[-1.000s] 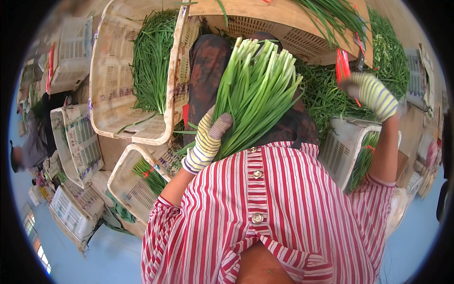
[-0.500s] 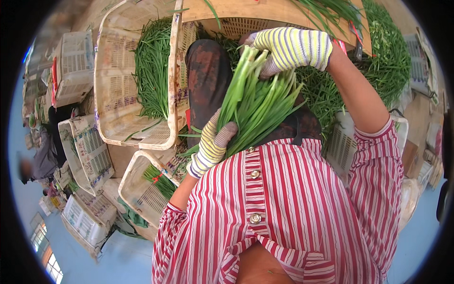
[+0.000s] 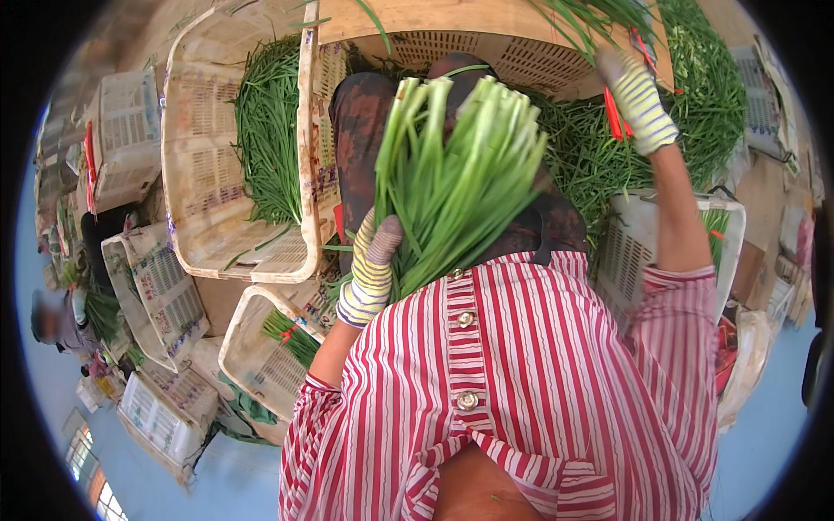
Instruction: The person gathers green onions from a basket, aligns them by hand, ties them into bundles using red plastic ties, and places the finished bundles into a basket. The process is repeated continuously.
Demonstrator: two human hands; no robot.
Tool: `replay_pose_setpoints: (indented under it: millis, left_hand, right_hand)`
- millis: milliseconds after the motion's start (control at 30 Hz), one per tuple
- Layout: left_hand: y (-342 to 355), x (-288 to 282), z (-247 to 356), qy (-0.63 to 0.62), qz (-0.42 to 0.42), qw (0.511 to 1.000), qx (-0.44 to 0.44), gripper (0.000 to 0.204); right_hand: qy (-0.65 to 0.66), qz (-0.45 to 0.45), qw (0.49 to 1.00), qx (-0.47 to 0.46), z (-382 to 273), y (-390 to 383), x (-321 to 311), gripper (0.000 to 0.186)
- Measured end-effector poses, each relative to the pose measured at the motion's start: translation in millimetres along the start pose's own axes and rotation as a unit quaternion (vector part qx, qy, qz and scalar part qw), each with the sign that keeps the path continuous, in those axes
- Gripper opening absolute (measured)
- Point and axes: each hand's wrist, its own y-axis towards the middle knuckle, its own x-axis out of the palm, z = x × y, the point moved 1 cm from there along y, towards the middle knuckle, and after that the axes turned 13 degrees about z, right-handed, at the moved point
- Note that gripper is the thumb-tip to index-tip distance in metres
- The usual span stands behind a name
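Note:
My left hand (image 3: pixel 368 273), in a yellow-and-white striped glove with grey fingertips, is closed round the lower part of a thick bunch of garlic chives (image 3: pixel 473 174). The pale cut ends of the bunch point away from me, above my lap. My right hand (image 3: pixel 638 97), gloved alike, is off the bunch, at the right edge of a wooden board (image 3: pixel 452 19). Motion blurs its fingers, so I cannot make out their grip. Red strips (image 3: pixel 615 117) hang beside it. More loose chives (image 3: pixel 582 22) lie on the board.
A large white plastic crate (image 3: pixel 187 174) with chives inside stands at left. A smaller crate (image 3: pixel 239 334) holds a red-tied bunch (image 3: pixel 293 337). Loose chives (image 3: pixel 704 113) are heaped at far right, above another crate (image 3: pixel 625 252). Someone sits at the far left edge.
My right hand has let go of the chives' pale ends and moved right to the red strips. The bunch now fans out, held by my left hand alone.

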Motion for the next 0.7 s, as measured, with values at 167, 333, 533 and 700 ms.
replay_pose_setpoints:
  millis: [167,333,533,700]
  left_hand:
    - [9,-12,-3,0.071,-0.009,0.997,0.018,0.045]
    - [-7,12,9,0.054,-0.048,0.997,0.013,0.051]
    - [-11,19,12,0.071,-0.059,0.996,0.009,0.046]
    - [-12,24,10,0.050,-0.061,0.997,0.012,0.043]
  right_hand:
    - [-0.149,-0.060,0.983,-0.087,-76,-32,-7,0.042]
    - [-0.105,0.006,0.968,-0.227,-154,-4,19,0.040]
    - [-0.165,-0.186,0.952,-0.179,-149,24,39,0.037]
    - [-0.057,-0.236,0.970,0.013,-144,14,35,0.037]
